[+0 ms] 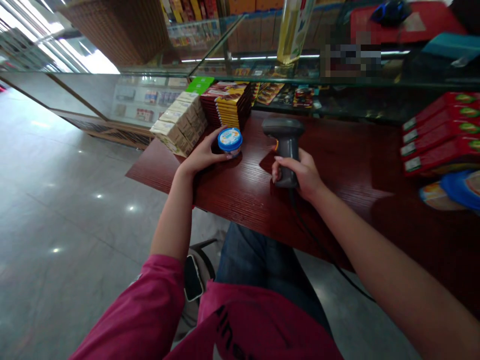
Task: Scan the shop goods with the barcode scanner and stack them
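My left hand [206,154] is curled around a small round tub with a blue lid [230,140], which stands upright at the left part of the dark red wooden counter [243,195]. In my right hand [303,175] is a grey handheld barcode scanner [287,150], its fingers wrapped round the handle and its head turned toward the tub. A black cable [318,242] runs from the scanner's base down to the right. Just beyond my left hand lie a row of cream-coloured small boxes [180,122] and a stack of brown and yellow packets [227,102].
Red boxes [442,132] are stacked at the right, with more blue-lidded tubs [463,190] in front. A glass display case [240,55] borders the counter's far side, with a bottle of yellow liquid [292,32] on top. A phone [193,277] lies beside my leg.
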Tool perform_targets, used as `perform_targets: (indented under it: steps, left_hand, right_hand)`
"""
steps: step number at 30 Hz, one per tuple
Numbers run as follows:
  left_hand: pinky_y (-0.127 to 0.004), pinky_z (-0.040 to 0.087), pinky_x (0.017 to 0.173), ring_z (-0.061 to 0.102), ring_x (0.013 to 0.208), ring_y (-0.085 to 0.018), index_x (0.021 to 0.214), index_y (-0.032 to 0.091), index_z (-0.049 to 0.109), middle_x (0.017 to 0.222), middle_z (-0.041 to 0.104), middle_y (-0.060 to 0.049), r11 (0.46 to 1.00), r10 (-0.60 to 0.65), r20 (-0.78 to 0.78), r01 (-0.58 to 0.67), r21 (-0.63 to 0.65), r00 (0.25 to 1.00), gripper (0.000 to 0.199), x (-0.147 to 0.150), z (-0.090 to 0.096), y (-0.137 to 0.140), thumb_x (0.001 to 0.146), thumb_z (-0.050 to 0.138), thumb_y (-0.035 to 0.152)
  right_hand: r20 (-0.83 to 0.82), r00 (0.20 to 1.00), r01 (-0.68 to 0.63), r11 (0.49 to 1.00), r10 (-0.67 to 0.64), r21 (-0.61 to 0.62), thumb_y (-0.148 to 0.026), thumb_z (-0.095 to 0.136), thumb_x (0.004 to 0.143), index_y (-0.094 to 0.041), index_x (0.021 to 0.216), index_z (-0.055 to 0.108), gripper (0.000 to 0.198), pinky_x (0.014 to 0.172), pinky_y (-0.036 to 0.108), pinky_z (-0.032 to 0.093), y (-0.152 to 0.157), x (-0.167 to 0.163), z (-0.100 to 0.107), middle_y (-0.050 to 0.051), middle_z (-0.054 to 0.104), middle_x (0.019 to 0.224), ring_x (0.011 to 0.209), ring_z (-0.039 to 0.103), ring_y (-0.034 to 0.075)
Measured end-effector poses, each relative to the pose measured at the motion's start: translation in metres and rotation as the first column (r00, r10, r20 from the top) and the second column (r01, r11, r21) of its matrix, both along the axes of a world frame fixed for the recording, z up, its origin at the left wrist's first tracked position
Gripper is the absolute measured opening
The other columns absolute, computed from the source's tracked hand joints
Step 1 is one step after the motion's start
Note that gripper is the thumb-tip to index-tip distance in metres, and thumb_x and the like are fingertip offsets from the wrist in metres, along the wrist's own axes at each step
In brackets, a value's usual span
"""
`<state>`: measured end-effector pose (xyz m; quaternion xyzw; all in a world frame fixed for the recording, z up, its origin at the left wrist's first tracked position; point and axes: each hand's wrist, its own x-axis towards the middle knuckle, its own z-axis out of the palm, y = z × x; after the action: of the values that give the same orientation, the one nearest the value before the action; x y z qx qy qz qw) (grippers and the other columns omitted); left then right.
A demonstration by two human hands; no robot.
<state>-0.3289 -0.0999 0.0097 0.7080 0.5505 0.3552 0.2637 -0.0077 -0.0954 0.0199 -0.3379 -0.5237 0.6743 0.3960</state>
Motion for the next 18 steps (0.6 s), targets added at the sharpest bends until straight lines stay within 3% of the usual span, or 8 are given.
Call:
perform_targets:
  steps: [2, 4, 7, 9, 13, 15, 18]
  left_hand:
    - [-0.053, 0.036, 0.133, 0.045, 0.160, -0.039, 0.165, 0.024, 0.048, 0.173, 0.047, -0.015, 0.999, -0.028, 0.096, 0.030, -0.014, 0.995, 0.113, 0.005, 0.003, -0.001, 0.070, 0.095, 0.063]
    - [-0.054, 0.039, 0.132, 0.048, 0.158, -0.040, 0.162, 0.023, 0.050, 0.170, 0.051, -0.016, 0.999, 0.004, 0.184, 0.003, -0.038, 0.983, 0.115, 0.013, 0.003, 0.002, 0.066, 0.098, 0.065]
    - [-0.054, 0.048, 0.125, 0.062, 0.145, -0.039, 0.146, 0.020, 0.062, 0.149, 0.069, -0.017, 0.990, 0.139, 0.390, -0.123, -0.066, 0.910, 0.101, 0.033, -0.001, 0.012, 0.065, 0.098, 0.069]
    - [-0.054, 0.055, 0.118, 0.069, 0.137, -0.036, 0.136, 0.021, 0.065, 0.136, 0.075, -0.014, 0.982, 0.189, 0.546, -0.163, -0.096, 0.816, 0.083, 0.053, -0.002, 0.025, 0.075, 0.091, 0.071]
    - [-0.061, 0.058, 0.113, 0.071, 0.134, -0.034, 0.126, 0.022, 0.066, 0.123, 0.078, -0.011, 0.987, 0.151, 0.738, -0.060, -0.148, 0.657, 0.052, 0.098, 0.001, 0.057, 0.100, 0.069, 0.067]
    - [-0.059, 0.058, 0.115, 0.072, 0.134, -0.033, 0.120, 0.022, 0.068, 0.123, 0.079, -0.010, 0.986, 0.140, 0.787, -0.012, -0.166, 0.601, 0.049, 0.114, -0.001, 0.071, 0.103, 0.064, 0.067]
    - [-0.052, 0.059, 0.116, 0.072, 0.133, -0.031, 0.115, 0.021, 0.070, 0.126, 0.080, -0.010, 0.972, 0.176, 0.824, 0.037, -0.232, 0.539, 0.050, 0.124, -0.008, 0.082, 0.098, 0.070, 0.068]
  right_hand:
    - [-0.017, 1.000, -0.007, 1.000, 0.007, 0.006, -0.043, 0.083, 0.078, -0.023, 0.109, 0.060, 0.044, 0.057, 0.033, 0.052, 0.001, 0.000, -0.002, -0.003, 0.067, 0.066, 0.055, 0.061, 0.016]
    - [-0.039, 0.999, -0.006, 1.000, 0.007, 0.018, -0.044, 0.084, 0.078, -0.024, 0.107, 0.059, 0.043, 0.057, 0.032, 0.052, 0.001, -0.001, -0.003, -0.004, 0.066, 0.066, 0.055, 0.061, 0.016]
    - [-0.091, 0.996, 0.019, 0.999, -0.016, 0.035, -0.049, 0.086, 0.077, -0.024, 0.109, 0.060, 0.048, 0.055, 0.032, 0.052, -0.001, -0.001, -0.003, -0.004, 0.064, 0.065, 0.054, 0.061, 0.016]
    - [-0.125, 0.992, 0.033, 0.999, -0.030, 0.029, -0.058, 0.085, 0.079, -0.024, 0.111, 0.061, 0.052, 0.053, 0.031, 0.051, -0.002, 0.001, -0.002, -0.006, 0.061, 0.062, 0.051, 0.059, 0.015]
    - [-0.155, 0.988, 0.021, 1.000, -0.021, 0.001, -0.080, 0.068, 0.085, -0.024, 0.105, 0.063, 0.060, 0.048, 0.030, 0.047, -0.006, 0.008, 0.001, -0.005, 0.057, 0.058, 0.046, 0.054, 0.014]
    - [-0.157, 0.987, 0.023, 1.000, -0.023, -0.003, -0.083, 0.066, 0.086, -0.024, 0.104, 0.063, 0.062, 0.047, 0.030, 0.047, -0.007, 0.011, 0.001, -0.005, 0.058, 0.058, 0.045, 0.054, 0.014]
    - [-0.148, 0.988, 0.048, 0.999, -0.049, -0.008, -0.084, 0.066, 0.086, -0.025, 0.104, 0.063, 0.062, 0.047, 0.030, 0.047, -0.007, 0.013, 0.001, -0.004, 0.059, 0.059, 0.045, 0.054, 0.015]
